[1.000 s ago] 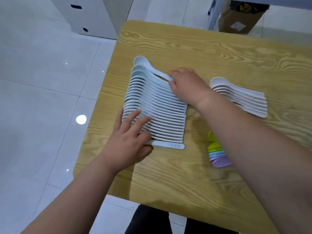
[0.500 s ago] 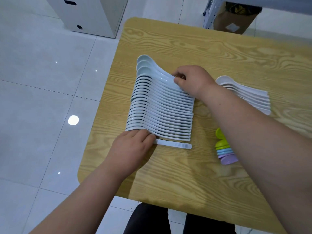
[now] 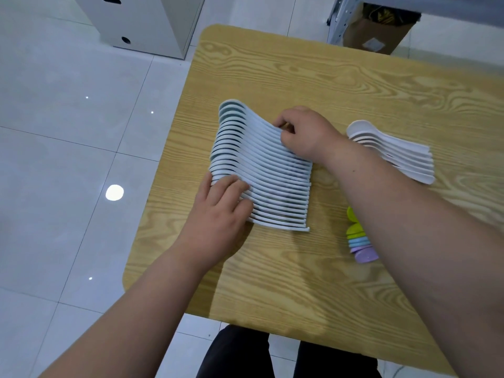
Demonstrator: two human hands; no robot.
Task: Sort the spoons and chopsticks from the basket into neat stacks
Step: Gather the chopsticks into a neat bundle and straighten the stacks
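A long nested row of pale blue soup spoons (image 3: 267, 170) lies on the wooden table (image 3: 300, 72), bowls to the left and handles to the right. My left hand (image 3: 221, 214) lies flat with straight fingers over the bowls at the row's near end. My right hand (image 3: 305, 135) presses curled fingers against the handles at the far end. A shorter nested row of white spoons (image 3: 392, 151) lies further right. A stack of small coloured spoons (image 3: 360, 241) shows beside my right forearm, partly hidden. No basket or chopsticks are in view.
The table's left edge runs close to the blue spoon bowls, with tiled floor beyond. A white cabinet (image 3: 141, 20) stands at the back left and a cardboard box (image 3: 381, 31) under a metal frame behind the table. My dark-trousered legs show below the near edge.
The loose spoon that stuck out at the near end now sits flush in the row. My left hand has moved up over the near bowls, and the row has closed up tighter.
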